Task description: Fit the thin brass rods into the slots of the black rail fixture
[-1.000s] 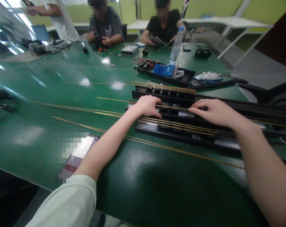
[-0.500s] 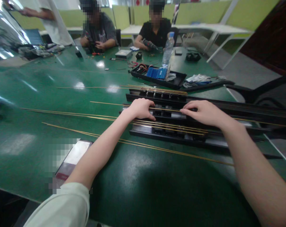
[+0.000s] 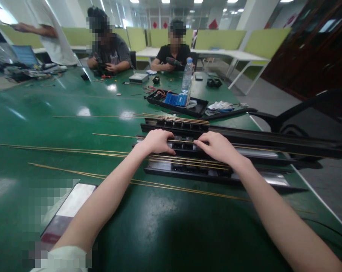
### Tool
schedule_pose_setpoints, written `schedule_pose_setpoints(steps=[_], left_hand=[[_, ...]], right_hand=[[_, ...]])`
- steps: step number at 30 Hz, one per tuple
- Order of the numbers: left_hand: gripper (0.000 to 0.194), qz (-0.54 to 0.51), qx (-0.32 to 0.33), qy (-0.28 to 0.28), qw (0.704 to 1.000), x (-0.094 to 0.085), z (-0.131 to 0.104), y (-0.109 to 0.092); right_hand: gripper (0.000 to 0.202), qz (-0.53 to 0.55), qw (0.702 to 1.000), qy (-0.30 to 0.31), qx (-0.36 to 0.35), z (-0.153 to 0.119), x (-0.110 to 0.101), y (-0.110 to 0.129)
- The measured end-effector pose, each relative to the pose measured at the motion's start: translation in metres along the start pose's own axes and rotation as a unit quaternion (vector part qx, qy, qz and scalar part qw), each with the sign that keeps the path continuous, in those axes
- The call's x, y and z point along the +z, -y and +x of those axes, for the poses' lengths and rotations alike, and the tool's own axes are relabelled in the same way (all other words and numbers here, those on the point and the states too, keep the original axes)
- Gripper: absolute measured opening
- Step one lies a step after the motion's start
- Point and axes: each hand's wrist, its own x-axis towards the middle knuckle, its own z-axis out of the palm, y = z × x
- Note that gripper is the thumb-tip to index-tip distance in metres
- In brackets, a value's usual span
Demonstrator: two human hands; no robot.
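A long thin brass-coloured rod [image 3: 114,135] runs lengthwise above the middle black channel [image 3: 253,153], which holds small black blocks [image 3: 186,142]. My left hand [image 3: 156,141] spans this channel near its left end, fingers on the far side and thumb on the near side. Close by on the right, my right hand [image 3: 216,145] is closed, with thumb and fingertips pinching the rod above the blocks. More thin rods lie across the near channel [image 3: 159,166] and the far channel [image 3: 230,133]. Part of the middle channel is hidden beneath my hands.
Two long rods [image 3: 173,185] lie on the green table [image 3: 148,226] in front of the channels. A phone-like flat device [image 3: 77,200] is by my left forearm. Behind stand a black tray [image 3: 197,109], a water bottle [image 3: 187,75] and gloves [image 3: 220,107]. Co-workers are across the table.
The camera view has tilted up and shifted, so the scene sits lower and farther left. My right hand has moved closer to my left along the rod.
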Motion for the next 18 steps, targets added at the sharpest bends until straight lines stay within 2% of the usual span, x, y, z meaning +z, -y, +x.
schedule_pose_setpoints(steps=[5, 18], left_hand=[[0.078, -0.001, -0.004, -0.001, 1.0, -0.001, 0.0, -0.001], [0.08, -0.006, -0.007, 0.003, 1.0, -0.002, -0.001, -0.002]], right_hand=[[0.041, -0.029, 0.999, -0.029, 0.006, 0.003, 0.008, 0.017], [0.039, -0.018, 0.999, -0.03, 0.026, 0.001, 0.01, 0.016]])
